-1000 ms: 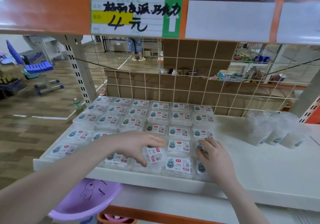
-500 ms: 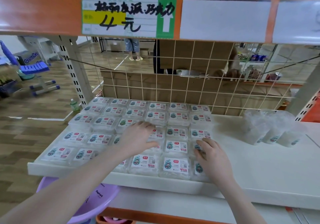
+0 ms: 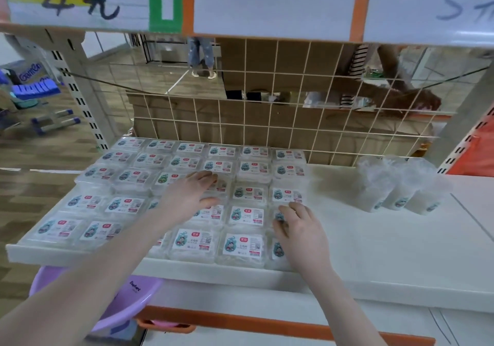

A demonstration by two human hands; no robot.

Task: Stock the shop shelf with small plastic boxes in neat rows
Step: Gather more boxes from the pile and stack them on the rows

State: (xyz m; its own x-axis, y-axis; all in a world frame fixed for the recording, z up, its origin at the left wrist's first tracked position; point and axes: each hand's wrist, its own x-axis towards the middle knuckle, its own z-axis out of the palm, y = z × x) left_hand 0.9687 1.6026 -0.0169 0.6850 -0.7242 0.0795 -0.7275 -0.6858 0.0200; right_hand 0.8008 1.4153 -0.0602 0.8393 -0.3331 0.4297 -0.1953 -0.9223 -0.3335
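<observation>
Left hand (image 3: 191, 197) having slid away from shelf front edge toward mid-grid since half second ago; right hand (image 3: 299, 229) barely shifting.

Head view: small plastic boxes (image 3: 244, 216) lying in rows on white shelf (image 3: 387, 252), labels' long axes running left-right. Left fingers flat, pressing box tops. Right fingers loosely bent, resting on rightmost column, nearer grid's open edge; gripping nothing.

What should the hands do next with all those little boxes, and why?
Probably nudge the boxes under them square. The left hand lies flat on the middle boxes and the right hand on the grid's right column; the white shelf beyond is bare, ready for another column.
</observation>
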